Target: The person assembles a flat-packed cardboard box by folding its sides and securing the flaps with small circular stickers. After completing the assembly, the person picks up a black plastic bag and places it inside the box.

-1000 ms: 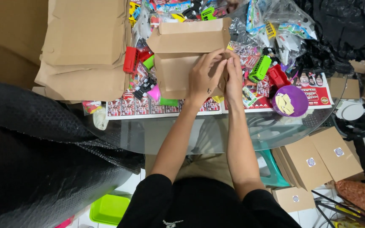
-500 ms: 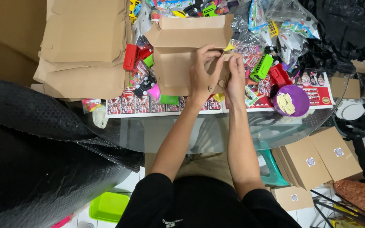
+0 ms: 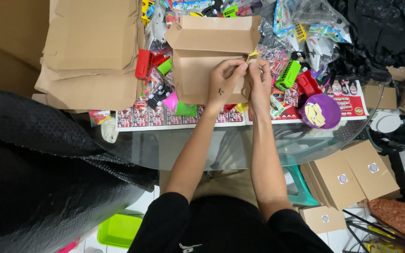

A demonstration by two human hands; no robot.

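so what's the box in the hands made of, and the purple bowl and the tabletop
Box: looks like plain brown cardboard, matte, with creased flaps. Purple bowl: probably plastic, smooth and evenly coloured. Tabletop: apparently clear glass, since the person's lap and the floor show through it.

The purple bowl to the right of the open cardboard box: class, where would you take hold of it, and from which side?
Grip the purple bowl by its near-right rim, coming from above on the right with the right hand. It sits upright with its mouth open, that rim stands bare, and toys crowd its far-left side, while pale pieces lie inside.
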